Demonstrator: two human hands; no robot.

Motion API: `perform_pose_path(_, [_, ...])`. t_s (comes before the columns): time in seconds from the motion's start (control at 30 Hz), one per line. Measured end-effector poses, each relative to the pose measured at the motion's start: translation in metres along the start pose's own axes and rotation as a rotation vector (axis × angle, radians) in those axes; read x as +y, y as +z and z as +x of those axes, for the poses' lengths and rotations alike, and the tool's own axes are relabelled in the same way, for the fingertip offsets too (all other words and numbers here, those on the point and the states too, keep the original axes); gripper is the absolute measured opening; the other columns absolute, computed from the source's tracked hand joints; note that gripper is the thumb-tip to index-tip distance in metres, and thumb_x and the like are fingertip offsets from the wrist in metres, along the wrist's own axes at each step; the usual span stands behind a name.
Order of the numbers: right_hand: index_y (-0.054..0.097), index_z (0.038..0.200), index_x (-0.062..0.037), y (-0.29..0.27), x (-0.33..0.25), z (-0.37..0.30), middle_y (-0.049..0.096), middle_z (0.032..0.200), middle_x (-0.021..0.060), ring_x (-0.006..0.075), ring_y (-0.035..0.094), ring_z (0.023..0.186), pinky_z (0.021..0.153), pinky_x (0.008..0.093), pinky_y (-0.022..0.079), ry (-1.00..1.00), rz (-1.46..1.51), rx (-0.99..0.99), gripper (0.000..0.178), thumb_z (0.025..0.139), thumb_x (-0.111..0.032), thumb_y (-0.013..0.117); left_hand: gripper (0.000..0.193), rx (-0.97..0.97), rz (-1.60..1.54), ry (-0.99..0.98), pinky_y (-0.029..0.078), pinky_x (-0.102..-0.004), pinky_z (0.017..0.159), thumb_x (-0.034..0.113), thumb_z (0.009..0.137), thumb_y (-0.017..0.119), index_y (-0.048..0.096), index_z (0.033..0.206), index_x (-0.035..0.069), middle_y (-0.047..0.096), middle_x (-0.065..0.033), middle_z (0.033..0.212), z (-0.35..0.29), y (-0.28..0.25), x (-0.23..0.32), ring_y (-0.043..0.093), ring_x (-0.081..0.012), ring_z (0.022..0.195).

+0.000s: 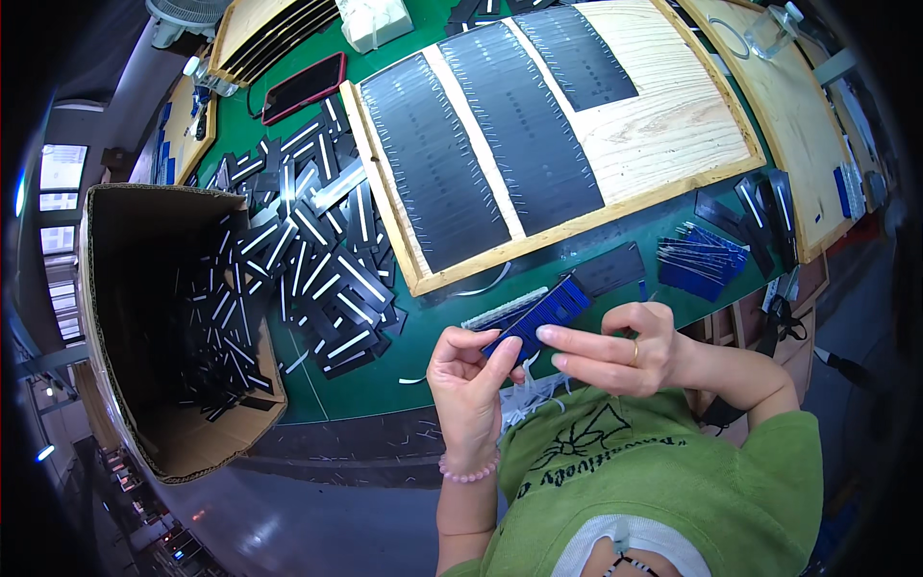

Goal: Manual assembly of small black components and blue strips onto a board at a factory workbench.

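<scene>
My left hand (pixel 467 380) is closed, pinching a narrow blue panel (pixel 562 306) with fine ridges between thumb and fingers. Its far end tilts up to the right over the green table. At the panel's near edge are the bent fingertips of my right hand (pixel 620 351). Whatever those fingers pinch, if anything, is too small to make out. Just behind the panel lies a pale strip bundle (pixel 505 308). A flat dark plate (pixel 608 269) rests on the table beyond, and to its right sits a fanned stack of blue pieces (pixel 702 262) with thin pale strips across it.
A wooden tray (pixel 430 281) holds rows of black pieces. Loose black pieces with white strips (pixel 327 279) heap at left, beside an open cardboard box (pixel 183 462) containing more. A phone (pixel 304 88), a white block (pixel 375 21) and another wooden board (pixel 808 125) stand around.
</scene>
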State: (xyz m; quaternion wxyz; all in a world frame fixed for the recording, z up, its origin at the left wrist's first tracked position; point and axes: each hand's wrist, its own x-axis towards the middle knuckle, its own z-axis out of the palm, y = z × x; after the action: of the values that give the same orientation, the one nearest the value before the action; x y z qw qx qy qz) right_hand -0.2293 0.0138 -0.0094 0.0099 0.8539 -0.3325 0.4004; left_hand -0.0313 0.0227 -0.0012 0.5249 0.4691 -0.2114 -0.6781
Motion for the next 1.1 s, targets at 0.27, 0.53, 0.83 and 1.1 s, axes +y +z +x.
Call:
perform_pose_path(0.27, [0.06, 0.092, -0.0153, 0.011, -0.015, 0.005, 0.066, 0.115, -0.0039, 0.0124, 0.043, 0.064, 0.05, 0.0192, 0.04, 0.088, 0.109, -0.062, 0.03, 0.066, -0.015, 0.073, 0.024, -0.045, -0.054, 0.007, 0.056, -0.0291, 0.064, -0.009, 0.082, 0.064, 0.055, 0.105, -0.005, 0.065, -0.0143, 0.088, -0.006, 0.007, 0.001, 0.065, -0.0178, 0.07])
perform_pose_path(0.53, [0.055, 0.109, -0.0055, -0.013, 0.009, 0.018, 0.065, 0.107, 0.0102, 0.0137, 0.057, 0.076, 0.058, 0.0212, 0.043, 0.565, 0.435, 0.141, 0.053, 0.066, -0.016, 0.084, 0.022, -0.085, -0.018, 0.051, 0.056, -0.0288, 0.065, -0.01, 0.08, 0.066, 0.058, 0.1, -0.004, 0.065, -0.0138, 0.086, -0.006, 0.001, -0.002, 0.065, -0.0175, 0.069])
perform_pose_path(0.83, [0.069, 0.082, -0.0049, -0.006, 0.006, 0.017, 0.056, 0.062, 0.0042, 0.0186, 0.048, 0.057, 0.054, 0.0311, 0.036, 0.649, 0.663, -0.044, 0.016, 0.068, -0.004, 0.077, 0.044, 0.044, 0.233, 0.365, 0.052, -0.0226, 0.065, -0.014, 0.072, 0.071, 0.047, 0.105, 0.002, 0.063, -0.0102, 0.083, -0.005, 0.009, -0.001, 0.062, -0.0126, 0.073])
perform_pose_path(1.1, [0.062, 0.111, -0.0018, -0.024, -0.005, 0.034, 0.057, 0.121, 0.0176, 0.0223, 0.06, 0.089, 0.064, 0.0279, 0.046, 0.43, 0.898, -0.086, 0.062, 0.059, -0.027, 0.088, 0.017, -0.309, -0.167, -0.147, 0.054, -0.025, 0.06, 0.0, 0.079, 0.071, 0.062, 0.092, -0.003, 0.065, -0.0078, 0.078, 0.0, -0.013, -0.009, 0.065, -0.0147, 0.066])
